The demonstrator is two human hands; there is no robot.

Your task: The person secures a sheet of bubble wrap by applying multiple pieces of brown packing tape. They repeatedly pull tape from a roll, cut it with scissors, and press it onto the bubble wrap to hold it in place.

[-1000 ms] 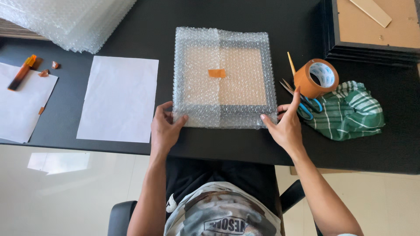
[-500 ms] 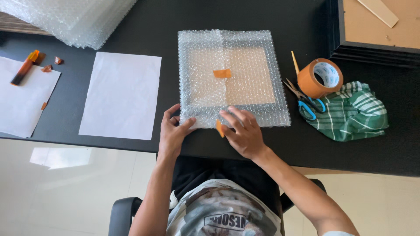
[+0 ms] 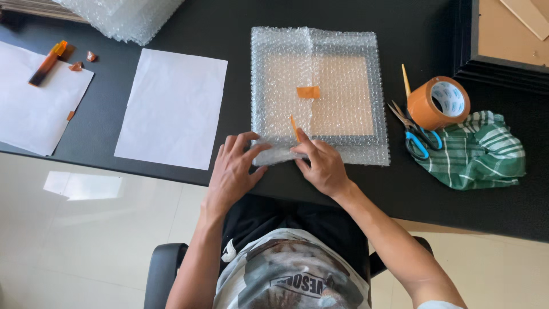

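**Both hands on the near edge of a bubble-wrapped frame**

The right hand (image 3: 323, 166) lies palm down on the near edge of the parcel (image 3: 319, 94), its fingers (image 3: 304, 142) drawn close together, and a short strip of orange tape (image 3: 293, 127) stands up from the forefinger tip, tilted, over the wrap. Whether the strip is already stuck to the wrap I cannot tell. The left hand (image 3: 233, 169) sits just beside it, fingers (image 3: 247, 150) spread wide and flat, pressing down the folded near-left corner of the bubble wrap. Neither hand closes around anything; both press.

The parcel is a flat, square frame wrapped in clear bubble wrap, lying on the black bench (image 3: 229, 28) right in front of the person, its near edge close to the bench edge. A second small piece of orange tape (image 3: 308, 92) is stuck near its middle, on the seam.

To the right of the parcel, near but apart, lie blue-handled scissors (image 3: 413, 133) and a roll of brown tape (image 3: 439, 103), the roll resting against a crumpled green striped cloth (image 3: 477, 150). Behind them, at the far right corner, is a stack of dark frames (image 3: 503, 60).

To the left of the parcel lies a white sheet (image 3: 173, 107), and farther left another sheet (image 3: 34, 106) with an orange marker (image 3: 48, 63) on it. A heap of bubble wrap (image 3: 123, 17) sits at the far left of the bench.

The person is seated on a black chair (image 3: 162, 274), over a pale tiled floor (image 3: 74, 246).
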